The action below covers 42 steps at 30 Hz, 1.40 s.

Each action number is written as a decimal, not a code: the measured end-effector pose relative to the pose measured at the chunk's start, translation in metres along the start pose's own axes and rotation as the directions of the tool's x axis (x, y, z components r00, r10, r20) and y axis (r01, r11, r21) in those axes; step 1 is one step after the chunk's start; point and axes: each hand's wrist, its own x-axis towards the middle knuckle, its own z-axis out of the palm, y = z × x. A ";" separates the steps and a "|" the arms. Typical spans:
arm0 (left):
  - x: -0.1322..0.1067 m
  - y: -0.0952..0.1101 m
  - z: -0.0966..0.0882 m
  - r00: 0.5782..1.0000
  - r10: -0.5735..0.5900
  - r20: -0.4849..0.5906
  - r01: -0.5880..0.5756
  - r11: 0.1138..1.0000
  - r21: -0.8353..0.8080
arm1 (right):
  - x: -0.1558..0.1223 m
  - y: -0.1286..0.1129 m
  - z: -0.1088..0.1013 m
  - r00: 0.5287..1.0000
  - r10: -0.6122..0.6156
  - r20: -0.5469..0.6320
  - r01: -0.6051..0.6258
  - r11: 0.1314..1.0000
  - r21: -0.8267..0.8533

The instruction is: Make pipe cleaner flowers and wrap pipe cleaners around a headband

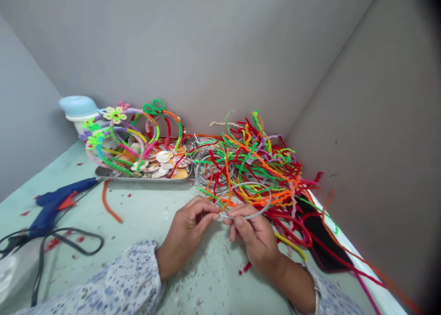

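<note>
Between my hands is a thin grey wire hoop. My right hand grips its near side between thumb and fingers. At the same stretch of the hoop, my left hand pinches an orange pipe cleaner with thumb and forefinger, its end hidden at the fingertips. The pipe cleaner rises from there towards the pile behind. Just beyond the hoop lie a bundle of bare grey wire hoops and a large tangle of coloured pipe cleaners.
A metal tray of seashells holds finished pipe-cleaner hoops with flowers. A blue glue gun with a looped cord lies left. Behind it stands a blue-lidded container. A black phone-like slab lies right, by the walls.
</note>
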 end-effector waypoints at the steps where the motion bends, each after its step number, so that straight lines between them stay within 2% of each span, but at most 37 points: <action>1: 0.000 0.000 0.000 1.000 -0.007 0.010 0.006 1.000 0.002 | 0.000 0.000 0.000 1.000 0.004 0.000 -0.004 1.000 -0.005; 13: -0.002 0.004 -0.004 0.990 -0.006 0.140 0.006 1.000 0.003 | 0.000 -0.001 0.000 1.000 0.009 0.020 -0.008 1.000 -0.012; 19: 0.000 0.003 -0.002 0.989 -0.055 0.138 0.061 0.997 -0.044 | 0.000 0.001 -0.001 0.999 0.047 -0.006 -0.046 0.998 0.040; 31: 0.000 0.002 -0.003 0.978 -0.050 0.202 0.054 0.998 -0.012 | 0.000 0.001 0.000 0.999 0.050 -0.015 -0.049 0.998 0.035; 36: 0.000 0.001 -0.003 0.968 -0.070 0.242 0.091 0.993 -0.078 | 0.000 0.001 0.000 0.998 0.068 -0.009 -0.068 0.997 0.040; 42: 0.000 -0.004 0.000 0.951 -0.148 0.271 0.211 0.952 -0.220 | 0.002 0.000 0.001 0.994 0.101 -0.049 -0.097 0.992 0.078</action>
